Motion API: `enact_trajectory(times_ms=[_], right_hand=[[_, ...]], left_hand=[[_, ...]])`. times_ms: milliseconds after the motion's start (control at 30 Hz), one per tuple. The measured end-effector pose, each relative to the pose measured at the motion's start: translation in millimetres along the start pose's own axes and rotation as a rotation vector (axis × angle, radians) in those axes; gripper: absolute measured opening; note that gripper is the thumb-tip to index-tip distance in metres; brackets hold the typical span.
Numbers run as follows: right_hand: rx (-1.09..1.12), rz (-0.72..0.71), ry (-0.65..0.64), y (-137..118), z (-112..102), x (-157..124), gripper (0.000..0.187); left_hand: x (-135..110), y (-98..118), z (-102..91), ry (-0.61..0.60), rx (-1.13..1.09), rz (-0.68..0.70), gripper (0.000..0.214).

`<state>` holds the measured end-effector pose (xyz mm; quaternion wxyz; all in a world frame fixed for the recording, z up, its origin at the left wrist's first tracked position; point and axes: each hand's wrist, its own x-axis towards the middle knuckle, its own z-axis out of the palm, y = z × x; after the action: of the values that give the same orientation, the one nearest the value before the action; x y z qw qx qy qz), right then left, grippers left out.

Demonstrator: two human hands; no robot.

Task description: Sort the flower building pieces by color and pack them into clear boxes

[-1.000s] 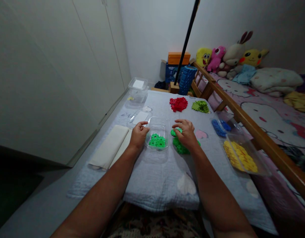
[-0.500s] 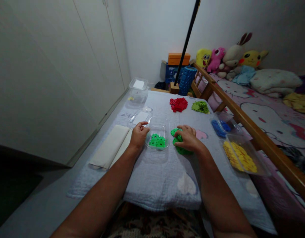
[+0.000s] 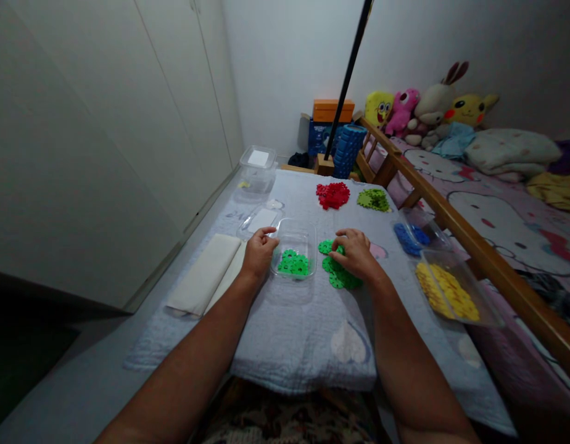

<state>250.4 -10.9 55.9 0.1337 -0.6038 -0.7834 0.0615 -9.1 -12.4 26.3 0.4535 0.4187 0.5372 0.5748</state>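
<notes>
A clear plastic box [image 3: 294,229] stands in the middle of the cloth-covered table, with several green snowflake discs [image 3: 293,264] lying on its bottom. My left hand [image 3: 261,250] grips the left wall of this box, thumb and fingers at its rim. To the right of the box is a loose pile of green snowflake discs [image 3: 341,279]. Over the upper part of that pile, my right hand [image 3: 355,251] is curled, thumb and index finger closed on a green disc that they partly hide.
Red discs [image 3: 332,195] and light green discs [image 3: 374,199] lie at the back. Boxes of blue discs [image 3: 411,238] and yellow discs [image 3: 445,290] stand by the wooden bed rail [image 3: 433,185]. A folded beige cloth [image 3: 205,271], a clear lid [image 3: 261,219] and a lidded box [image 3: 258,169] are left.
My right hand has lifted slightly up and away from the green pile, and its fingers have drawn together. The left hand stays at the box.
</notes>
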Motion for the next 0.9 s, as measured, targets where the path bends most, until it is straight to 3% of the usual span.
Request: enact_trajectory(times_ms=[167,400,533,667,800,900], right_hand=[[-0.037,-0.056,-0.067,2.6,1.2,-6.1,0.024],[0.056,-0.021,-0.022,0.3,-1.6,-2.5,0.010],[0.248,-0.010,0.048,1.8,-9.1,0.7,0.002],[0.581,-0.009,0.145,-3.1,-13.8,1.9,0.011],[0.826,-0.009,0.202,-21.2,-10.6,0.4,0.018],[0.854,-0.047,0.207,-38.8,-5.4,-1.7,0.017]], left_hand=[[-0.5,0.2,-0.2,0.002,0.002,0.001,0.041],[-0.4,0.3,0.0,-0.005,-0.010,-0.002,0.040],[-1.1,1.2,0.0,-0.006,-0.009,0.003,0.041],[-0.8,1.3,0.5,-0.007,-0.021,-0.008,0.042],[0.3,-0.6,0.1,-0.006,-0.017,-0.003,0.041],[0.8,-1.7,0.0,-0.005,-0.008,0.001,0.041]])
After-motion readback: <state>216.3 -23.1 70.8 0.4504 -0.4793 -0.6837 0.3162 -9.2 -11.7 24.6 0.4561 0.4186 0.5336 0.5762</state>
